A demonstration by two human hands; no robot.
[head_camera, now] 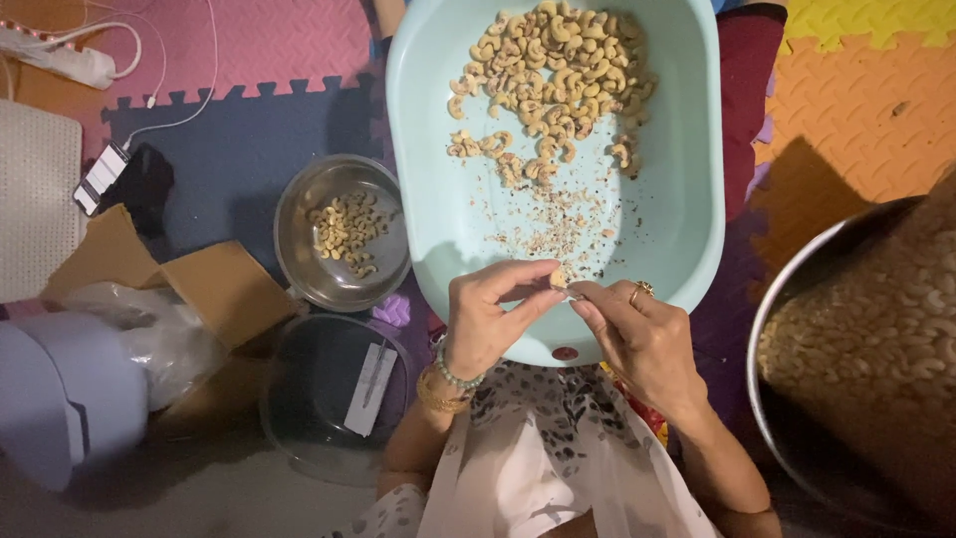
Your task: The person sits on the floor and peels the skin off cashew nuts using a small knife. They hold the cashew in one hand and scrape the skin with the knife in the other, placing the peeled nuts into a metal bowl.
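Note:
My left hand (490,317) and my right hand (637,339) meet over the near rim of a pale green plastic tub (687,199). Both pinch one small cashew nut (559,280) between their fingertips. The left wrist wears bead and gold bangles, and the right hand has a gold ring. A heap of cashew nuts (558,75) lies at the far end of the tub. Bits of peeled skin (558,224) are scattered in the tub's middle, just beyond my fingers.
A small steel bowl (299,269) with some cashews sits left of the tub. A glass bowl (299,438) holds a small blade. A big steel pot (777,329) full of cashews stands at right. Cardboard, a plastic bag and a power strip lie at left on foam mats.

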